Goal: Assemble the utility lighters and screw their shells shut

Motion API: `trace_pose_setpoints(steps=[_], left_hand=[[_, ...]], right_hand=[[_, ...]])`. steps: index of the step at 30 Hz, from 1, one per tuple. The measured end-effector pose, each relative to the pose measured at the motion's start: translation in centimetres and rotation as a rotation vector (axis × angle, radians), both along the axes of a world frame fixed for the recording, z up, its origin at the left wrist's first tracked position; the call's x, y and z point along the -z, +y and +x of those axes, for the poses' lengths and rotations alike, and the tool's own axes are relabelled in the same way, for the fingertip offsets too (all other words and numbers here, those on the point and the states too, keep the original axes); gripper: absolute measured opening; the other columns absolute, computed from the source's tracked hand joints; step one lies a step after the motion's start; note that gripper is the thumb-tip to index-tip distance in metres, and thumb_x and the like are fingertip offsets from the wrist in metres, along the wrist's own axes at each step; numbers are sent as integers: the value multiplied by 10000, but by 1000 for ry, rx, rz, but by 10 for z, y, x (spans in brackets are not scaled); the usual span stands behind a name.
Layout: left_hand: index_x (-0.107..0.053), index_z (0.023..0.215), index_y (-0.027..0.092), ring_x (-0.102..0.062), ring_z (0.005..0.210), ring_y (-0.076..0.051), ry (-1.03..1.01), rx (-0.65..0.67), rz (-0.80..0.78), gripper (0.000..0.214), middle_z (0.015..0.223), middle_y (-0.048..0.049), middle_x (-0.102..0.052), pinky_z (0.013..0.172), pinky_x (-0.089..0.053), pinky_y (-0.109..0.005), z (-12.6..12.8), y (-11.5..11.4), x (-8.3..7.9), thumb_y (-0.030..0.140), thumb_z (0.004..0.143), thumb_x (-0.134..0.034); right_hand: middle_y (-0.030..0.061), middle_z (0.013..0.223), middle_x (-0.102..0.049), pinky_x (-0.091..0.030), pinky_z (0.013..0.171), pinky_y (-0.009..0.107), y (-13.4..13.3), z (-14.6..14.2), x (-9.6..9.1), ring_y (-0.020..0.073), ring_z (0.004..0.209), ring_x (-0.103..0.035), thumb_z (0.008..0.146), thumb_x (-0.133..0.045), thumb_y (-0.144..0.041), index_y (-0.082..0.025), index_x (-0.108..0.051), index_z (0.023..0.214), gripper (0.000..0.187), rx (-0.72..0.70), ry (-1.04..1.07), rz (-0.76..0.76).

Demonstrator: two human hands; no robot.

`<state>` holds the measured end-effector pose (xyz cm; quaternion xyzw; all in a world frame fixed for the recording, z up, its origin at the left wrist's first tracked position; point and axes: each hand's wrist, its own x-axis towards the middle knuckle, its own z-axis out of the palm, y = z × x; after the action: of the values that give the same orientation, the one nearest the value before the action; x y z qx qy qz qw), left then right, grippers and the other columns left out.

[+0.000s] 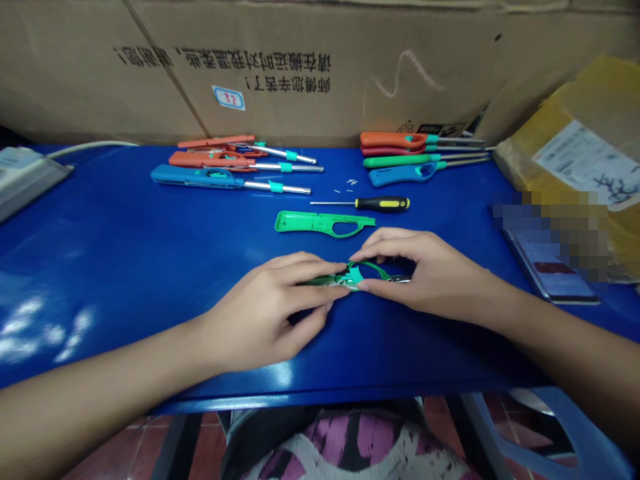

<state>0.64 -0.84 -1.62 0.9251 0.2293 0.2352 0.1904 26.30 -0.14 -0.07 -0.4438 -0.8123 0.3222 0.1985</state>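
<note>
Both my hands meet at the middle of the blue table (125, 247) on an opened green lighter (357, 275). My left hand (270, 310) pinches its left end with closed fingers. My right hand (420, 270) grips its right end, fingertips pressed on the teal trigger part. The lighter's metal tube is mostly hidden under my right hand. A separate green shell half (320, 223) lies just beyond my hands. A black and yellow screwdriver (373, 203) lies behind it, with a few tiny screws (351, 182) nearby.
Three long lighters (235, 167) lie at the back left, several more (415, 157) at the back right. A cardboard wall (320, 67) closes the far edge. A phone (550, 267) and a yellow parcel (590, 153) sit at right, a grey box (25, 177) at left.
</note>
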Motion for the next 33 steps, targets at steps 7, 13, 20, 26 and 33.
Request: trace_pose_setpoints(steps=[7,13,20,26,33], left_hand=[[-702,1274,165,-651,1186,-272,36,33,57,367,1342,-121,-671,1010,-571,-462,-1,1,-2,132,941,-552],[-697,1275,132,-647,1203,-270,17,45,65,368,1338,-135,-673,1034,-572,-443,-2,3,1,123,937,-552],[-661,1313,132,-651,1219,-251,31,90,156,359,1329,-112,-688,1047,-580,-412,-5,7,5,114,977,-537],[-660,1310,133,-647,1231,-248,39,110,172,355,1353,-119,-672,1049,-582,-415,-7,6,4,114,986,-517],[-632,1342,129,-646,1230,-252,19,111,186,381,1335,-109,-684,1044,-582,-410,-7,6,7,99,980,-519]], right_hand=[[27,1046,-700,-514,877,324,-1,0,-1,169,983,-658,853,-713,-299,-214,-746,1102,265,8,-10,2],[26,1026,-707,-522,802,313,2,-2,-3,167,914,-665,851,-709,-314,-212,-751,1084,258,-3,-63,22],[60,1064,-723,-523,838,356,7,-8,-21,220,960,-676,881,-659,-322,-198,-749,1083,255,-102,-316,79],[67,1018,-744,-503,738,362,13,-19,-35,265,932,-692,862,-685,-324,-231,-760,1049,221,-179,-570,153],[72,974,-760,-495,686,333,11,-25,-42,270,894,-703,805,-729,-286,-250,-789,960,170,-138,-603,141]])
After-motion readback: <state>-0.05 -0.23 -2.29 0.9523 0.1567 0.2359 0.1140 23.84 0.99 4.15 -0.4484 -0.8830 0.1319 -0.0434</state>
